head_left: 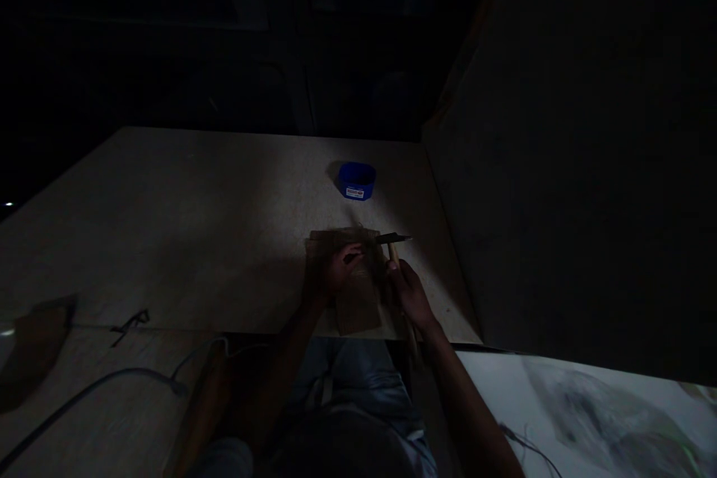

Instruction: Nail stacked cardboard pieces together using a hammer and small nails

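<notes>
Curling over the board [359,306] by the counter's [213,239] near edge, our left grip [339,267] has its fingertips close together; we cannot tell whether they pinch anything. Beyond the board, toward the far right corner, sits the tub [357,181]. Our right grip [411,295] is wrapped around the hammer [393,238], its head just right of those fingertips. Striking well probably means we keep them clear, tap squarely and hold the board flat.
</notes>
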The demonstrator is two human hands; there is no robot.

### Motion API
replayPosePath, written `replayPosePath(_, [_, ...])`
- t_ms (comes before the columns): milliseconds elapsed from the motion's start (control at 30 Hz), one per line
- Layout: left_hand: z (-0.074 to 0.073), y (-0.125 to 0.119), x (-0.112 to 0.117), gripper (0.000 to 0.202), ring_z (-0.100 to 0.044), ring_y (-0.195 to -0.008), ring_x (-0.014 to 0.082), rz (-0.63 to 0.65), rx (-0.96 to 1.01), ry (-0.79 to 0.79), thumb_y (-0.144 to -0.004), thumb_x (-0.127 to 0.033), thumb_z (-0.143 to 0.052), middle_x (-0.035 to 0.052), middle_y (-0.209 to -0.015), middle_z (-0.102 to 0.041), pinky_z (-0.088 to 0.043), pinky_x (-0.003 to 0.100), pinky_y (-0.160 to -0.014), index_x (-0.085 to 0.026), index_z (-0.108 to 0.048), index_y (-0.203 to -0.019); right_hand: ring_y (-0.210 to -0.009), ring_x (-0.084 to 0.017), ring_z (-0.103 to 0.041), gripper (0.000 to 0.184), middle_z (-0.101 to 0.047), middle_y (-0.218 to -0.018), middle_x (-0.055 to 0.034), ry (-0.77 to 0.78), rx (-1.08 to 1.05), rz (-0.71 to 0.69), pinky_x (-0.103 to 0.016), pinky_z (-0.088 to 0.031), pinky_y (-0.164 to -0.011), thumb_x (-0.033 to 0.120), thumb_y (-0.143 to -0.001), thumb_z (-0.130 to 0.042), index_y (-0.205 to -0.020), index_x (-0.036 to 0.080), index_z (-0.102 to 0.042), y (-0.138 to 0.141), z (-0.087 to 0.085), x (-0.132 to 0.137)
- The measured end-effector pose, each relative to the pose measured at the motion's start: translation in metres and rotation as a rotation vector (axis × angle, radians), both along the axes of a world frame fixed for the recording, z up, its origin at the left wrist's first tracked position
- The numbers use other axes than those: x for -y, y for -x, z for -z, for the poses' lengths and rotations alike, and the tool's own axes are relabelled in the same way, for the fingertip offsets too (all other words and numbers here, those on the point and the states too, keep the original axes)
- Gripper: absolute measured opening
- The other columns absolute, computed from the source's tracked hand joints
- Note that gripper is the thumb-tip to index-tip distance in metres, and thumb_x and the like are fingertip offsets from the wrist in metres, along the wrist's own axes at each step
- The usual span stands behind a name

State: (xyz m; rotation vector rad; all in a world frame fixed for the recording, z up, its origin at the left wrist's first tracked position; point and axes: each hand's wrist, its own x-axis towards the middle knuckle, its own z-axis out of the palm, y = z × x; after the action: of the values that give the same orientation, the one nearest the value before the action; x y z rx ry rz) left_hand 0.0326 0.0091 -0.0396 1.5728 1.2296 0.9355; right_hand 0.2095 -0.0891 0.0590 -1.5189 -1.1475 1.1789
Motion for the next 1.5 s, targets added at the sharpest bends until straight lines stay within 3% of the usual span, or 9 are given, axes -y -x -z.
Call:
replayPosePath(133, [0.002, -0.001, 0.001, 0.029, -0.072, -0.106, 0.02, 0.006, 0.004, 0.022, -0.088, -0.023, -0.067, 0.0072, -0.114, -0.076, -0.055, 0.037, -0.099, -0.022, -0.068, -0.117, -0.064, -0.016, -0.055, 0.049, -0.063, -0.073, -0.0008, -0.08, 0.189, -0.103, -0.025, -0.04, -0.057, 0.06, -0.099, -0.04, -0.108, 0.019, -0.064, -0.011, -0.02, 0.001])
replayPosePath(333, [0.0, -0.002, 0.001, 0.032, -0.074, -0.1, 0.0199, -0.008, -0.028, 0.016, -0.086, -0.02, -0.069, 0.0055, -0.106, -0.078, -0.057, 0.038, -0.095, -0.023, -0.067, -0.118, -0.07, -0.021, -0.062, 0.054, -0.071, -0.079, -0.0063, 0.071, 0.224, -0.211, -0.028, -0.043, -0.061, 0.066, -0.095, -0.042, -0.101, 0.018, -0.066, -0.002, -0.003, -0.012])
replayPosePath(533, [-0.005, -0.003, 0.0, 0.031, -0.074, -0.099, 0.0201, -0.018, -0.006, 0.064, -0.083, -0.016, -0.07, 0.0063, -0.105, -0.078, -0.059, 0.037, -0.091, -0.022, -0.068, -0.113, -0.067, -0.021, -0.061, 0.049, -0.07, -0.076, -0.005, 0.005, 0.28, -0.165, -0.028, -0.04, -0.059, 0.06, -0.098, -0.038, -0.104, 0.02, -0.064, 0.001, -0.002, -0.011])
replayPosePath(700, [-0.008, -0.002, 0.002, 0.033, -0.074, -0.098, 0.02, -0.018, -0.016, 0.063, -0.081, -0.013, -0.07, 0.0075, -0.105, -0.078, -0.059, 0.036, -0.091, -0.021, -0.067, -0.113, -0.065, -0.023, -0.062, 0.045, -0.07, -0.073, -0.0064, 0.098, 0.304, -0.204, -0.029, -0.039, -0.058, 0.062, -0.092, -0.046, -0.091, 0.02, -0.064, 0.003, 0.0, -0.013])
replayPosePath(900, [-0.012, -0.002, 0.003, 0.034, -0.074, -0.097, 0.0207, -0.009, -0.02, 0.065, -0.08, -0.012, -0.07, 0.0078, -0.103, -0.078, -0.059, 0.036, -0.089, -0.02, -0.067, -0.113, -0.064, -0.022, -0.061, 0.049, -0.07, -0.072, -0.0051, 0.054, 0.293, -0.18, -0.028, -0.039, -0.057, 0.063, -0.094, -0.043, -0.099, 0.019, -0.065, 0.002, 0.005, -0.013])
replayPosePath(1000, [-0.01, -0.002, 0.002, 0.033, -0.074, -0.097, 0.0205, -0.006, -0.017, 0.059, -0.081, -0.013, -0.07, 0.0081, -0.104, -0.077, -0.059, 0.035, -0.089, -0.02, -0.067, -0.113, -0.065, -0.022, -0.062, 0.049, -0.071, -0.074, -0.0062, 0.076, 0.309, -0.215, -0.028, -0.04, -0.057, 0.062, -0.094, -0.044, -0.097, 0.018, -0.066, 0.0, 0.009, -0.014])
replayPosePath(1167, [-0.003, -0.002, 0.0, 0.033, -0.074, -0.098, 0.0193, 0.007, -0.001, 0.067, -0.081, -0.012, -0.069, 0.0069, -0.104, -0.077, -0.059, 0.033, -0.087, -0.021, -0.067, -0.113, -0.076, -0.024, -0.065, 0.052, -0.074, -0.087, -0.0085, 0.024, 0.289, -0.192, -0.029, -0.044, -0.064, 0.06, -0.097, -0.039, -0.11, 0.017, -0.066, 0.001, 0.013, -0.016])
replayPosePath(1300, [0.0, -0.002, 0.0, 0.034, -0.073, -0.095, 0.0179, 0.009, -0.032, 0.022, -0.08, -0.013, -0.069, 0.0052, -0.104, -0.077, -0.059, 0.033, -0.088, -0.021, -0.067, -0.113, -0.082, -0.027, -0.067, 0.055, -0.075, -0.093, -0.0114, 0.084, 0.311, -0.274, -0.032, -0.046, -0.07, 0.062, -0.095, -0.041, -0.11, 0.015, -0.067, 0.003, 0.012, -0.019])
replayPosePath(1500, [0.003, -0.002, 0.001, 0.035, -0.073, -0.094, 0.0183, -0.008, -0.058, -0.05, -0.08, -0.014, -0.069, 0.0052, -0.1, -0.077, -0.057, 0.034, -0.09, -0.021, -0.067, -0.114, -0.077, -0.022, -0.061, 0.053, -0.071, -0.087, -0.007, 0.032, 0.179, -0.161, -0.03, -0.045, -0.065, 0.062, -0.095, -0.042, -0.108, 0.017, -0.065, 0.001, 0.014, -0.014])
